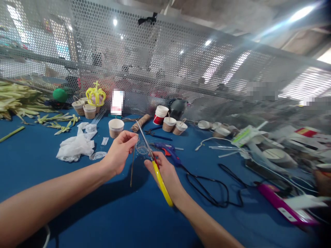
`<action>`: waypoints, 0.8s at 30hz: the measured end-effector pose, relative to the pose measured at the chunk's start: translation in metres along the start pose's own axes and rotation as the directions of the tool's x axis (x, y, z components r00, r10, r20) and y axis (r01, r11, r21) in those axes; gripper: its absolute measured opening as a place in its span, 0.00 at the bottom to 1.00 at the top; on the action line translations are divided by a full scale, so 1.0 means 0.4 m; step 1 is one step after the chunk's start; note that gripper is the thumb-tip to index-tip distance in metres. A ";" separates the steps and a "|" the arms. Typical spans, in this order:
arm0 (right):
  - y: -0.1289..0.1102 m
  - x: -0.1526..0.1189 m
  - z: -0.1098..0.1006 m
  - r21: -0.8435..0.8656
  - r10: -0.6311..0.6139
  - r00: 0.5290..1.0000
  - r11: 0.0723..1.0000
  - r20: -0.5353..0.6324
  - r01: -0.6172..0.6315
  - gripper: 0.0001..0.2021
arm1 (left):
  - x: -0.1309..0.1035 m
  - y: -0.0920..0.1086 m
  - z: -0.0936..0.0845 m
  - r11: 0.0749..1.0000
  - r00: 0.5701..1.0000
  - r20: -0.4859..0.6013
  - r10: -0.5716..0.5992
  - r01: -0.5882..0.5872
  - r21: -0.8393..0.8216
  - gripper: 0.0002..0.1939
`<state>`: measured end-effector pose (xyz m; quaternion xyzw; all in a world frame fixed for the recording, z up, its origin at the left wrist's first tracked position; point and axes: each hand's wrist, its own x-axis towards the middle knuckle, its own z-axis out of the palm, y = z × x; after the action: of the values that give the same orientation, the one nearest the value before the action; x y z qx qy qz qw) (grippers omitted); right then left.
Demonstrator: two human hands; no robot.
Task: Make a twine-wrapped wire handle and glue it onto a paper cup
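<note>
- Left hand (123, 151): grip pinches the thin brown cord (132, 168), mid-frame; its tail hangs down over the blue tabletop (116, 217).
- Right hand (168, 175): grip closed around the yellow-handled scissors (162, 184), blades pointing up beside the left hand.
- Done, by the look of it: brown-wrapped cups (90, 113), left of centre in the upper half.
- Left, my read: no cut visible on the cord; cup stack (158, 119), just above centre, shows no brown wrap.
</note>
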<state>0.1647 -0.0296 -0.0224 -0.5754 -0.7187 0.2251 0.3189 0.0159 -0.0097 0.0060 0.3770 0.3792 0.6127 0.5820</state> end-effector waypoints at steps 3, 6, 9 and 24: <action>0.005 0.008 0.001 -0.172 0.060 0.998 0.983 0.001 -0.059 0.17 | -0.004 0.010 0.000 0.999 0.999 0.036 -0.015 0.013 0.033 0.04; 0.009 0.006 0.010 -0.392 0.097 0.993 0.918 0.062 -0.065 0.22 | -0.018 0.024 0.005 0.997 0.990 0.133 -0.055 0.049 0.053 0.05; 0.002 -0.003 0.009 -0.514 0.099 0.980 0.858 0.170 0.002 0.24 | -0.035 0.035 0.009 0.992 0.964 0.251 -0.084 0.057 0.114 0.05; -0.077 -0.006 -0.071 0.511 0.014 0.995 0.857 0.098 -0.062 0.08 | -0.055 0.022 0.009 0.816 0.896 0.443 0.028 -0.276 0.508 0.05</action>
<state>0.1643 -0.0405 0.0184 -0.4731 -0.6350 0.4405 0.4231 0.0163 -0.0318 0.0149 0.6815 0.3767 0.4257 0.4609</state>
